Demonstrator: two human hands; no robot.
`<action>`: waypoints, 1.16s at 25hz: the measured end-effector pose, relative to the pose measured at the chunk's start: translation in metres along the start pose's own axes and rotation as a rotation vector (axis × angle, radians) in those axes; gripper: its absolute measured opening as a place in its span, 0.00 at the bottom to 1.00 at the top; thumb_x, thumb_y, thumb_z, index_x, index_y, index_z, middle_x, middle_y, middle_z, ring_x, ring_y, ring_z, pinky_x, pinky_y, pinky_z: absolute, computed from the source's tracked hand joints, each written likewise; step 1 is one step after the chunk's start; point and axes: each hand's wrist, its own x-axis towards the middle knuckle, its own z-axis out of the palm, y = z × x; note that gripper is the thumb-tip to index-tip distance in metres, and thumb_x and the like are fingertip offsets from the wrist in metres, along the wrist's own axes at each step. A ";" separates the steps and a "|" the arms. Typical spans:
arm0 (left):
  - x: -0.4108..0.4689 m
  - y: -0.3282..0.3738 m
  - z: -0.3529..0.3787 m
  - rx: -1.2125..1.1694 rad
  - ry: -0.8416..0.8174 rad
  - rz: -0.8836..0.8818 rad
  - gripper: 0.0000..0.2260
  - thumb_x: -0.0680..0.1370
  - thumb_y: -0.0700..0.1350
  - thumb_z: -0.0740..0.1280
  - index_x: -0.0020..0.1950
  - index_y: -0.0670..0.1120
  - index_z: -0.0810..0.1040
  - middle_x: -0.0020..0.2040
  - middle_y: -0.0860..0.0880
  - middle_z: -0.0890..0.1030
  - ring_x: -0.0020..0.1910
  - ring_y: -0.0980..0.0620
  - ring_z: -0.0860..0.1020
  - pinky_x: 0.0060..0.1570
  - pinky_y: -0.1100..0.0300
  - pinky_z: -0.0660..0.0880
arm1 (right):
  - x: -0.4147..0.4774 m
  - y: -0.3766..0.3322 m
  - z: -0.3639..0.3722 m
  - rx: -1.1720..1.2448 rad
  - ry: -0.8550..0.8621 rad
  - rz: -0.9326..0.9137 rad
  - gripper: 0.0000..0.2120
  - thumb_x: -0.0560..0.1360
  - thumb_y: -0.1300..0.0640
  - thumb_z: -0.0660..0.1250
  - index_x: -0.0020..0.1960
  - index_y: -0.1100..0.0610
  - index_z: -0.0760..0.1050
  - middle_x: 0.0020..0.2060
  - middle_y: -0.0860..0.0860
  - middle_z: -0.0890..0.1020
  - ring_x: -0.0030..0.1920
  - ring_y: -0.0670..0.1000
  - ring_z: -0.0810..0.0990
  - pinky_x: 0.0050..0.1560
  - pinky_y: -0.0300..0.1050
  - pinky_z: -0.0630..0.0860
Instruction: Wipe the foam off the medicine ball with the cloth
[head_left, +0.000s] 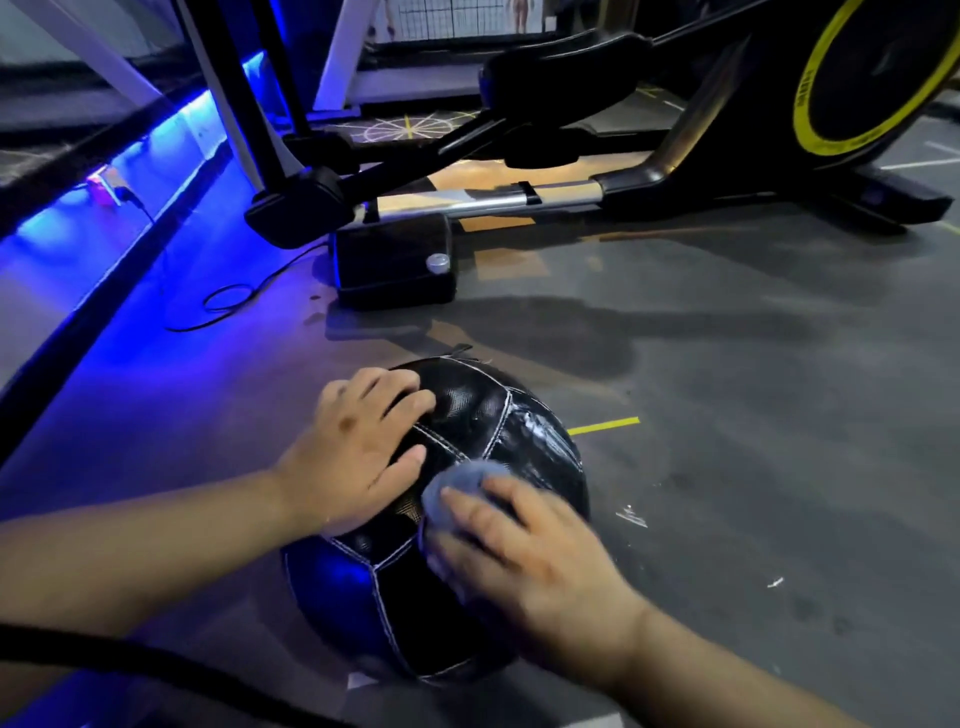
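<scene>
Grey gym floor (727, 395) (blue-lit) under elliptical (571, 171)

No text can be read. The yellow ring (801, 98) on the black flywheel of the exercise machine carries small dark lettering, too blurred to make out. The floor markings are plain lines only.
</scene>
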 end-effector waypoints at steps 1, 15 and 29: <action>-0.003 -0.001 -0.001 -0.025 0.008 -0.020 0.20 0.75 0.55 0.58 0.63 0.47 0.72 0.63 0.47 0.73 0.61 0.44 0.71 0.54 0.49 0.67 | 0.004 0.020 0.001 0.016 0.006 0.074 0.11 0.77 0.56 0.66 0.58 0.53 0.80 0.60 0.55 0.81 0.55 0.60 0.80 0.52 0.51 0.77; -0.034 0.001 -0.001 -0.158 0.087 -0.033 0.21 0.70 0.52 0.62 0.60 0.46 0.72 0.61 0.45 0.74 0.60 0.43 0.70 0.57 0.49 0.64 | 0.003 0.050 -0.007 0.235 -0.023 -0.039 0.11 0.77 0.58 0.67 0.58 0.53 0.82 0.62 0.50 0.80 0.59 0.52 0.78 0.66 0.42 0.70; -0.023 -0.001 -0.002 -0.202 0.043 -0.035 0.25 0.67 0.56 0.61 0.61 0.47 0.71 0.62 0.46 0.73 0.60 0.41 0.71 0.57 0.43 0.68 | 0.033 0.071 0.000 0.284 0.009 0.144 0.10 0.76 0.58 0.69 0.56 0.51 0.83 0.59 0.49 0.82 0.61 0.47 0.79 0.63 0.46 0.74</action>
